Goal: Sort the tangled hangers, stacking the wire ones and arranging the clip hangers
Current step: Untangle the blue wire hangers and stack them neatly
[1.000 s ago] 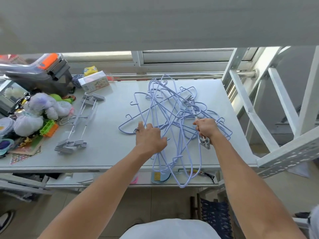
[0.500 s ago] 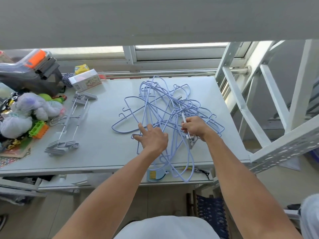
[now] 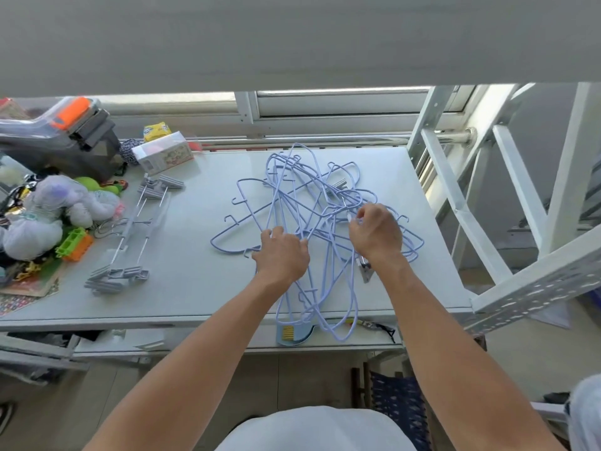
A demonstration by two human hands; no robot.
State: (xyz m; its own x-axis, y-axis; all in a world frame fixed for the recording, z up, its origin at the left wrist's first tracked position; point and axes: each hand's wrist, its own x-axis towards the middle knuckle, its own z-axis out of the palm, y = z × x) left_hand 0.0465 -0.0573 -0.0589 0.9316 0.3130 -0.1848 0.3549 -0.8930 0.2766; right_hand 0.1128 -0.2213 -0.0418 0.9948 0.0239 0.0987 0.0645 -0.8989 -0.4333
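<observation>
A tangle of pale blue wire hangers point(image 3: 302, 206) lies on the right half of the white table point(image 3: 195, 281), some loops hanging over the front edge. My left hand point(image 3: 281, 253) rests on the tangle's near left part with fingers spread on the wires. My right hand point(image 3: 377, 232) grips the metal bar of a grey clip hanger point(image 3: 364, 271) caught in the tangle; one clip shows below my wrist. Several grey clip hangers point(image 3: 130, 236) lie together on the table to the left.
Plush toys point(image 3: 48, 209), a green and orange toy point(image 3: 74, 244), a small box point(image 3: 162, 154) and a dark case with an orange latch point(image 3: 65, 131) crowd the table's left end. A white metal frame point(image 3: 455, 196) stands close on the right. A blue object point(image 3: 292, 333) lies on the shelf below.
My right hand has slid forward along the clip hanger's bar into the tangle. My left hand stays on the wires. The camera view shifted slightly.
</observation>
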